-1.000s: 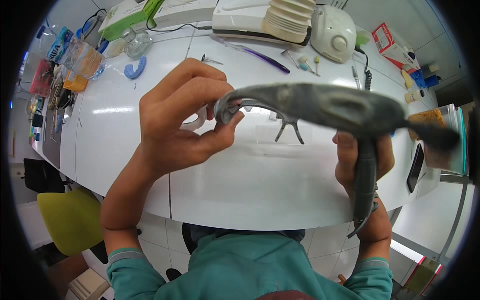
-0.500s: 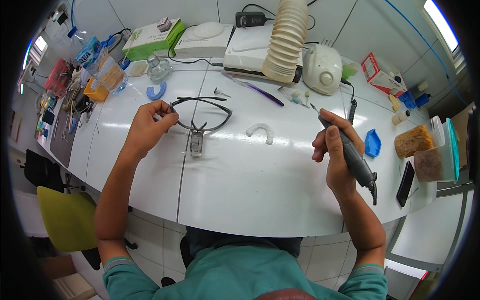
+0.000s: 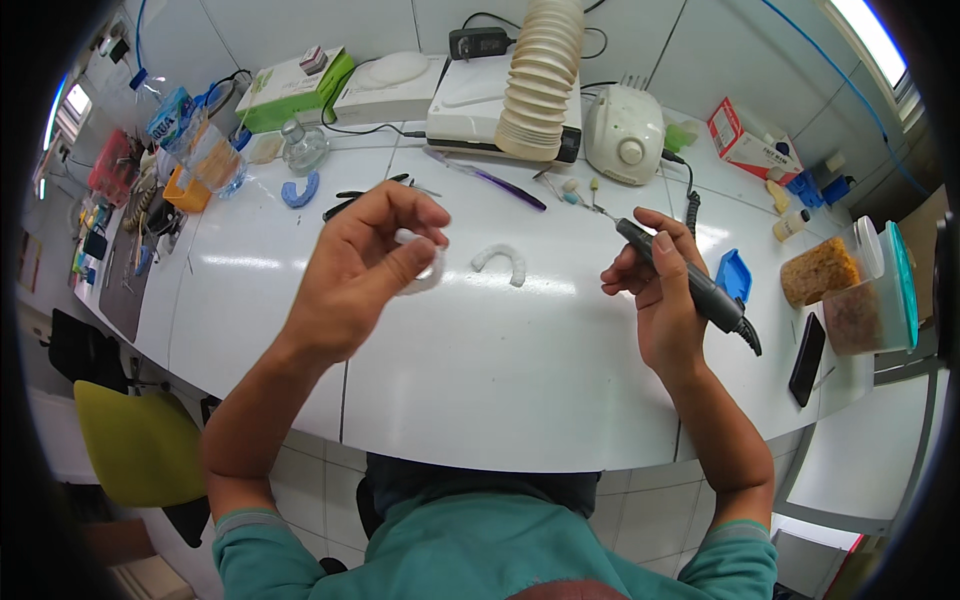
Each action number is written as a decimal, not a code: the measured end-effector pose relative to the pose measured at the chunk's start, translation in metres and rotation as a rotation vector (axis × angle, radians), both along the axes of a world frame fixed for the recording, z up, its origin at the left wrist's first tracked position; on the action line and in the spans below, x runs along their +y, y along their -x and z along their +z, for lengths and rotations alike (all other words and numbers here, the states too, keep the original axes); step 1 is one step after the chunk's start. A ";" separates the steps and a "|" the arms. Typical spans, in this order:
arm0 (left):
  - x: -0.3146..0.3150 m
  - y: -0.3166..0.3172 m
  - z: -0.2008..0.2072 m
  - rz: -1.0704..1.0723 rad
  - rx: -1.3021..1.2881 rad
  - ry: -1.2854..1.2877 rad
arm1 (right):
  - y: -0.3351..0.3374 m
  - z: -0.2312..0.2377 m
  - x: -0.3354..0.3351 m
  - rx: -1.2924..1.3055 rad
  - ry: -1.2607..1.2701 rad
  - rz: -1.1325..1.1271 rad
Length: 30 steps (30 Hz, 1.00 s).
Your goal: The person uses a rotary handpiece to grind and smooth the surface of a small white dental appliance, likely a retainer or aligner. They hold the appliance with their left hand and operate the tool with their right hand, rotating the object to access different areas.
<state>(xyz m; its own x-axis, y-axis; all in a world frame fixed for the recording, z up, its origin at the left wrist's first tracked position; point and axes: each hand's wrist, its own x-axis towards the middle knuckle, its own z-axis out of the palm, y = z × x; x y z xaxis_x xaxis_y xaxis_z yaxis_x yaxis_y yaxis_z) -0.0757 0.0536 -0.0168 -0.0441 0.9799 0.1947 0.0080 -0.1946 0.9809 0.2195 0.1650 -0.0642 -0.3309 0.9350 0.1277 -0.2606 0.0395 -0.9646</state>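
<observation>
My left hand [image 3: 365,265] is raised over the left-middle of the table, thumb and fingers pinched on a translucent whitish curved dental tray [image 3: 432,275]. Part of that tray is hidden by the fingers. Behind the hand, only a dark piece of the magnifier glasses [image 3: 345,196] shows. In my right hand [image 3: 668,300] is a grey rotary handpiece [image 3: 700,285], its thin bur tip aimed up and left, its cord trailing from the rear. Between the hands, a second whitish horseshoe-shaped dental tray [image 3: 500,260] lies on the table, touched by neither.
At the back stand a ribbed suction hose [image 3: 540,80], a white control unit [image 3: 626,130] and a green box [image 3: 290,90]. A purple-handled toothbrush-like tool [image 3: 505,190] lies before them. On the right are a blue tray [image 3: 733,275], a phone [image 3: 807,360] and food containers [image 3: 880,300].
My left hand has moved right and closer, away from the glasses' side, now covering most of them, with the whitish tray showing in its fingers. My right hand keeps the handpiece, tilted slightly flatter.
</observation>
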 end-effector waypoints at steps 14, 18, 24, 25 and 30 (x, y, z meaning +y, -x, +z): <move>0.020 -0.055 -0.072 -0.126 -0.312 0.043 | 0.020 -0.008 -0.023 -0.487 -0.669 0.134; 0.019 -0.053 -0.061 -0.078 -0.213 0.095 | 0.026 -0.006 -0.026 -0.491 -0.549 0.112; 0.023 -0.045 -0.071 -0.055 0.138 -0.076 | 0.026 -0.017 -0.023 -0.494 -0.546 0.109; 0.022 -0.046 -0.072 -0.046 0.158 -0.084 | 0.026 -0.018 -0.023 -0.490 -0.532 0.112; 0.022 -0.046 -0.076 -0.042 0.183 -0.087 | 0.025 -0.023 -0.019 -0.476 -0.564 0.140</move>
<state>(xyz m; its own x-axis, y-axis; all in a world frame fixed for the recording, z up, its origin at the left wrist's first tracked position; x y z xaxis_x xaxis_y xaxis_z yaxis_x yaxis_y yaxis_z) -0.0295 0.0759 -0.0927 0.0398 0.9591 0.2801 0.1744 -0.2827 0.9432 0.1947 0.1455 -0.0877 -0.5812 0.7152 0.3882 0.1410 0.5583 -0.8176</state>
